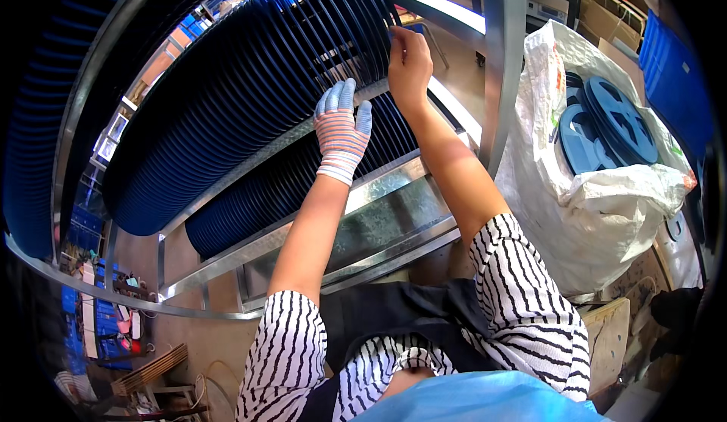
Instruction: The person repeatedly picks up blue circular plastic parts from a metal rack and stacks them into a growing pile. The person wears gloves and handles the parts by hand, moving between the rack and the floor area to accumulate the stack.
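A long row of dark blue plastic reels (227, 92) stands edge-on in a metal rack. My left hand (341, 119) wears a striped glove with light blue fingertips. Its fingers are stretched out against the reels' lower side, by a metal rail (280, 145), and it grips nothing. Bare and bent at the wrist, my right hand (410, 62) is at the right end of the row. Its thumb and fingers are closed at the rim of the endmost reel; the exact contact of the fingertips is partly hidden.
A second row of reels (242, 210) lies lower in the rack. An upright metal post (502, 66) rises right of my right arm. Beyond it stands a white woven sack (575, 225) holding several blue reels (617, 119). Blue crates (674, 73) are at the far right.
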`<state>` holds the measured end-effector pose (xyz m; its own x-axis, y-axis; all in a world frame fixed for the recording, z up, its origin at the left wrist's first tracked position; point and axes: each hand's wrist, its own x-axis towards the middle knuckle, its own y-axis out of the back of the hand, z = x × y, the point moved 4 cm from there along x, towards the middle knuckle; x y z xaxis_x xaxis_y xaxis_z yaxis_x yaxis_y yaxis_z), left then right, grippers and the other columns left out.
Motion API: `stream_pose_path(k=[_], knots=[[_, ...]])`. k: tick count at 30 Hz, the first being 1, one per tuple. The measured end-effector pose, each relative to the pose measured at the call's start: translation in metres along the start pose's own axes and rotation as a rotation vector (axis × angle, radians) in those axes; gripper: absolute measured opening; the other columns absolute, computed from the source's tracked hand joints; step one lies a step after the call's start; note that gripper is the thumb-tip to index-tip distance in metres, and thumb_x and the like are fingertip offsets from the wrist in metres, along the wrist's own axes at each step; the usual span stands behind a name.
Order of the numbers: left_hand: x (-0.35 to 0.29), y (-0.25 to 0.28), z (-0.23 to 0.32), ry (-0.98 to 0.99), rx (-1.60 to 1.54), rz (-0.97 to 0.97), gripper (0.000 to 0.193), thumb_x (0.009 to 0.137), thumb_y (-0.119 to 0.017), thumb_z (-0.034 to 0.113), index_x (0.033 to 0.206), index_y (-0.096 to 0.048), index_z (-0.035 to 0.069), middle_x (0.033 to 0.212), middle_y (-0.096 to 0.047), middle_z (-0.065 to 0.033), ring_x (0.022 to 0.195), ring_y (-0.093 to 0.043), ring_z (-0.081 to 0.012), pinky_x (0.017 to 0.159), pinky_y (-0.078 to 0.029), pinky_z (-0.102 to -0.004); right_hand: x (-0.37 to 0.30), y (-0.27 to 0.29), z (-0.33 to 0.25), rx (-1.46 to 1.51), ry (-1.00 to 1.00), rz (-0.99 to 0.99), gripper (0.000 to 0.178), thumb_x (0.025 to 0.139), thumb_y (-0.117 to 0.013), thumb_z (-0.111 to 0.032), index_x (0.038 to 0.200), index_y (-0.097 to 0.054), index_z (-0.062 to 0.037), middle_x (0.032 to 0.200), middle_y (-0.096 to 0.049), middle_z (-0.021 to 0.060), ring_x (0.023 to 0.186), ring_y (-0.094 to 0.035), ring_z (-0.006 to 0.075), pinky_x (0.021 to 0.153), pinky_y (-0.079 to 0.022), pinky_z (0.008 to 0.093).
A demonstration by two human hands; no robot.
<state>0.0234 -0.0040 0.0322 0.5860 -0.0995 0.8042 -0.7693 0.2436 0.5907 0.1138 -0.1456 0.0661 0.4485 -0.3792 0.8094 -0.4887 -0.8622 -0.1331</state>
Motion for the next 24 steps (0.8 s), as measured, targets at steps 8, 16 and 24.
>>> stream_pose_path(k=[8, 16, 24], knots=[[0.037, 0.006, 0.017, -0.216, 0.223, -0.066, 0.063, 0.077, -0.066, 0.036, 0.131, -0.051, 0.008, 0.136, -0.048, -0.0158, 0.127, -0.042, -0.0365, 0.109, -0.027, -0.0489, -0.008, -0.008, 0.007, -0.011, 0.028, -0.040, 0.020, 0.085, -0.056, -0.002, 0.102, -0.063, -0.0072, 0.089, -0.059, 0.0119, 0.080, -0.060, 0.0298, 0.070, -0.050, 0.0381], [0.047, -0.036, 0.006, -0.166, 0.554, -0.252, 0.075, 0.081, -0.054, 0.041, 0.148, -0.029, 0.016, 0.156, -0.022, -0.0066, 0.143, -0.016, -0.0343, 0.113, -0.006, -0.0560, -0.024, -0.017, 0.005, -0.072, -0.010, -0.316, 0.023, 0.088, -0.053, -0.010, 0.109, -0.061, -0.0119, 0.092, -0.066, 0.0121, 0.081, -0.065, 0.0346, 0.070, -0.052, 0.0432], [0.046, -0.044, 0.004, -0.132, 0.769, -0.258, 0.071, 0.090, -0.036, 0.051, 0.150, -0.022, 0.018, 0.159, -0.013, -0.0071, 0.146, -0.008, -0.0342, 0.113, 0.001, -0.0573, -0.031, -0.023, 0.000, -0.038, 0.010, -0.368, 0.034, 0.089, -0.050, -0.007, 0.122, -0.048, -0.0108, 0.093, -0.066, 0.0188, 0.081, -0.064, 0.0394, 0.068, -0.051, 0.0472]])
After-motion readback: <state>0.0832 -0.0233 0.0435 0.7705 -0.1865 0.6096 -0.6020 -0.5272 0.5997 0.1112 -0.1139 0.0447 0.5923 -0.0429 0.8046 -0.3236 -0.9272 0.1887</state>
